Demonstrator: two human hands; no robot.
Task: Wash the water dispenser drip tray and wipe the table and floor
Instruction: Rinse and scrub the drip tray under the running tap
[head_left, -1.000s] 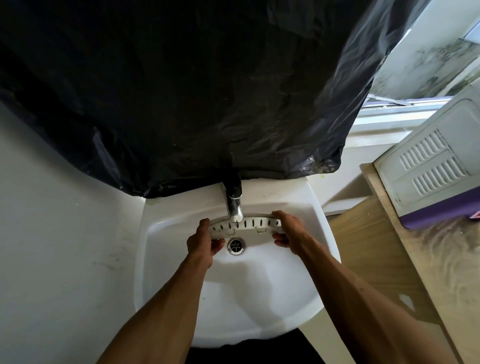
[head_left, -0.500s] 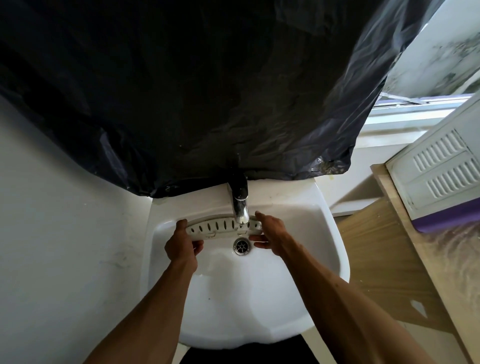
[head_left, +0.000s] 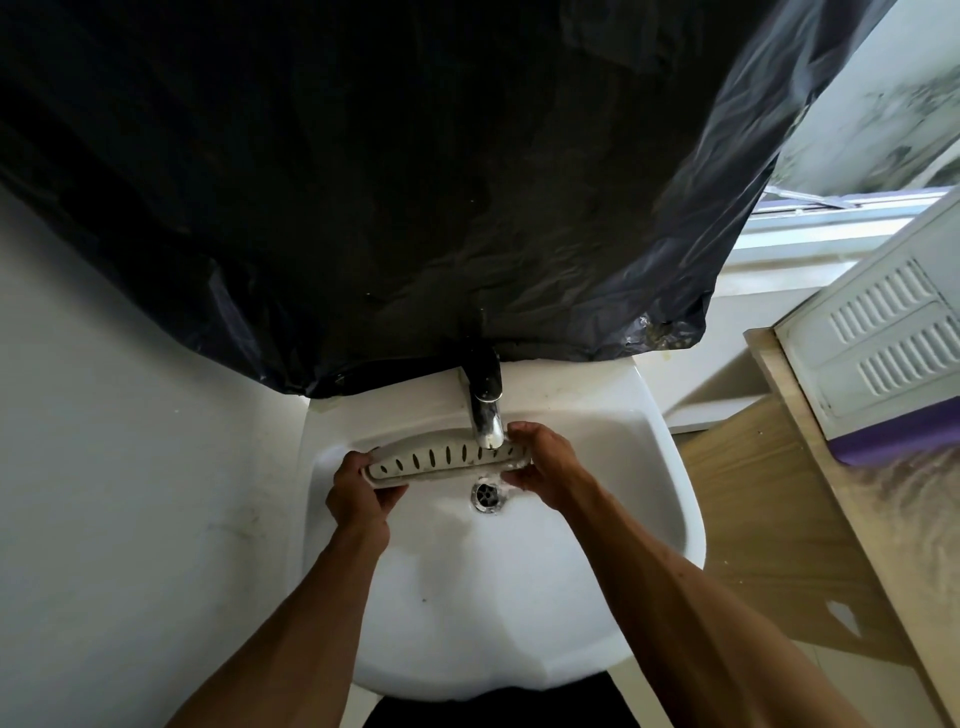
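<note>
A curved white drip tray (head_left: 441, 460) with a row of dark slots is held over the white sink (head_left: 670, 499), under the chrome tap (head_left: 485, 415). My left hand (head_left: 358, 493) grips its left end. My right hand (head_left: 545, 467) grips its right end, right below the spout. Water splashes around the drain (head_left: 487, 494).
A black plastic sheet (head_left: 415, 182) hangs over the wall above the sink. A wooden table (head_left: 779, 493) stands to the right, with a white vented appliance (head_left: 883, 353) with a purple base on it. A grey wall runs along the left.
The tray has tilted so its slotted face shows more, and both hands have shifted slightly with it. The tray's right end now sits under the tap.
</note>
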